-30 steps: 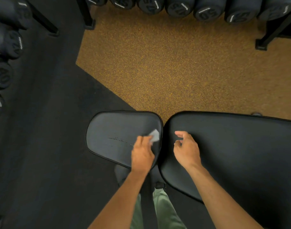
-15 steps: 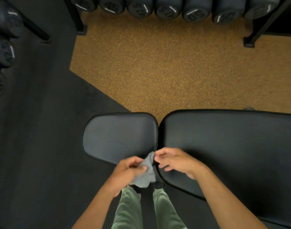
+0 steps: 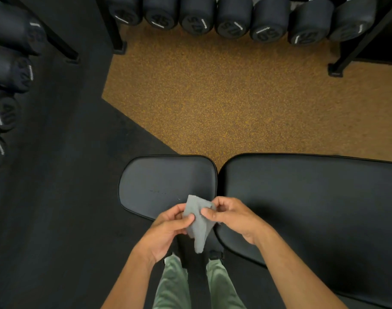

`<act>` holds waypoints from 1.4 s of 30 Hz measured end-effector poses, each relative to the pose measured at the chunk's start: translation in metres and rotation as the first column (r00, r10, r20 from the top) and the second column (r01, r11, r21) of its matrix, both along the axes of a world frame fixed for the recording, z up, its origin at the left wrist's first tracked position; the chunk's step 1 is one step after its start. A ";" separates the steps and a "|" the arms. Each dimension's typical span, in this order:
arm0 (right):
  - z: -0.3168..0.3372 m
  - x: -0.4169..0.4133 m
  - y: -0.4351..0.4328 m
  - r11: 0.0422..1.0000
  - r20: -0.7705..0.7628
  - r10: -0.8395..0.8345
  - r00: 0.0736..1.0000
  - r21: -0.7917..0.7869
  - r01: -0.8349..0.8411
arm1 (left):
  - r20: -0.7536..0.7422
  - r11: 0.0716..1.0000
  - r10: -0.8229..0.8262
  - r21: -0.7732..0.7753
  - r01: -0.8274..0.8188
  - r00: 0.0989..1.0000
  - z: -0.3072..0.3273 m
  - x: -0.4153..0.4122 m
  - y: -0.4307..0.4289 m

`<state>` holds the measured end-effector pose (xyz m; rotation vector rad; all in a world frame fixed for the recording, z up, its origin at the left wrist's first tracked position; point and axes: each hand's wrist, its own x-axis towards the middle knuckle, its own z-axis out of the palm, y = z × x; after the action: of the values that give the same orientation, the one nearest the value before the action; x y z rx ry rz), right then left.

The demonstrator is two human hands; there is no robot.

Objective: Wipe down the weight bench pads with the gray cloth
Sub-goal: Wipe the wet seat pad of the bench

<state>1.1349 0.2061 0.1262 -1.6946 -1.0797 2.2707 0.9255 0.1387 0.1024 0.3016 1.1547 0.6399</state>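
**Cloth held in both hands above the pads**

The cloth [image 3: 198, 221] hangs at lower centre, clear of both pads, over the gap between the seat pad [image 3: 159, 184] and the back pad [image 3: 301, 197]. The left hand [image 3: 168, 233] pinches its left edge and the right hand [image 3: 232, 216] pinches its upper right. This two-handed hold probably serves to refold it before wiping.

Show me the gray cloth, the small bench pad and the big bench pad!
gray cloth [image 3: 199, 229]: head view, middle of the hanging fabric.
small bench pad [image 3: 166, 179]: head view, bare top surface.
big bench pad [image 3: 313, 197]: head view, bare top surface.
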 end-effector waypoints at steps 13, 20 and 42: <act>0.005 -0.020 0.004 1.000 -0.137 0.030 0.990 -0.003 -0.031 | -0.240 0.985 0.124 0.148 -0.090 0.963 0.034 0.011 -0.001; 0.009 -0.024 0.010 0.993 -0.054 -0.111 0.992 0.033 0.112 | -0.449 0.959 0.278 0.088 -0.268 0.849 0.020 -0.015 0.008; 0.052 -0.067 0.049 0.979 0.021 -0.084 0.996 0.188 0.078 | -0.437 0.928 0.068 0.359 0.104 0.897 0.060 -0.011 0.044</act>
<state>1.0679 0.2547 0.1784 -1.6694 -1.1661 2.0316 0.9147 0.1824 0.1621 0.8199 1.4591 0.8003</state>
